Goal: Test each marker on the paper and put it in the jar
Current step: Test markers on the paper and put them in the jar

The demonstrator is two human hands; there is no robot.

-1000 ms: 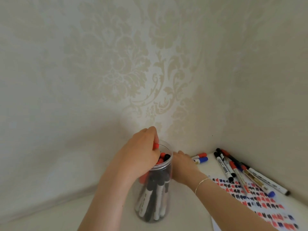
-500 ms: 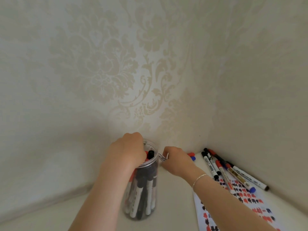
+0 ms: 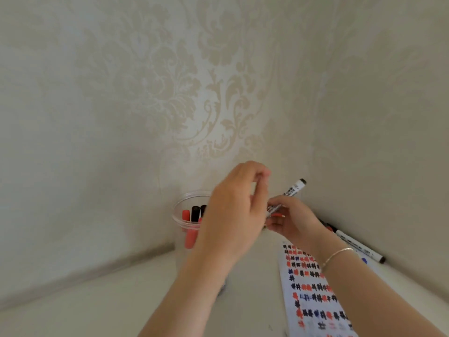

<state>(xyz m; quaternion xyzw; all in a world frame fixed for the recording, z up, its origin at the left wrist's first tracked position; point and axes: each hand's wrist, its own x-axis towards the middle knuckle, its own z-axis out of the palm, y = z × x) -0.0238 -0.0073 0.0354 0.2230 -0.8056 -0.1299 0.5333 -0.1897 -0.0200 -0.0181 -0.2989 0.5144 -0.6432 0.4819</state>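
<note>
Nearest the viewer, a sheet of paper (image 3: 313, 288) covered in red, black and blue test marks lies on the pale tabletop (image 3: 121, 300). Above it, the right hand (image 3: 291, 221) is clamped on a white marker (image 3: 292, 189), its black end tilted up. The left hand (image 3: 237, 210), fingers curled together near the marker's lower end, hides the cap area; whether it grips anything cannot be told. Behind stands the clear jar (image 3: 187, 210) of markers. Spare markers (image 3: 359, 246) lie against the wall. A hasty pull could knock the jar.

Both hands (image 3: 262, 215) on one marker (image 3: 290, 192)
</note>
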